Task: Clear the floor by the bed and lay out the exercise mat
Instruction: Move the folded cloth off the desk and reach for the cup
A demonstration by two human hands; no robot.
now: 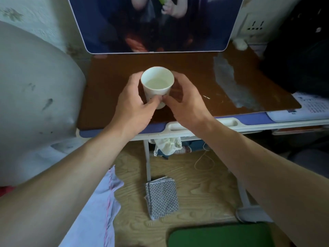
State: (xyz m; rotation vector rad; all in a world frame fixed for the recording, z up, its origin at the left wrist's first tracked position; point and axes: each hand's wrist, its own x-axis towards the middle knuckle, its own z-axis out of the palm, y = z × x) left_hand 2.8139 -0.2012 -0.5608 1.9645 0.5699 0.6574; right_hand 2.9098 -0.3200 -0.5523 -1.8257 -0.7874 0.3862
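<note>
Both forearms reach forward over the table edge. The left hand (132, 102) wraps the left side of a white paper cup (157, 84), thumb across its front. The right hand (185, 102) grips the opposite side, its thumb tip touching the left thumb. The cup holds pale liquid and stands upright over the brown tabletop (195, 75), which lies open to the right. Below the wrists, a checked cloth (162, 198) lies on wood-grain floor (204, 193); a green mat (220, 236) edge shows nearest.

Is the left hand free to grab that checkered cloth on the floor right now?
Probably not yet: the left hand and right hand both grip the paper cup above the table; the checkered cloth lies below, unobstructed.
</note>
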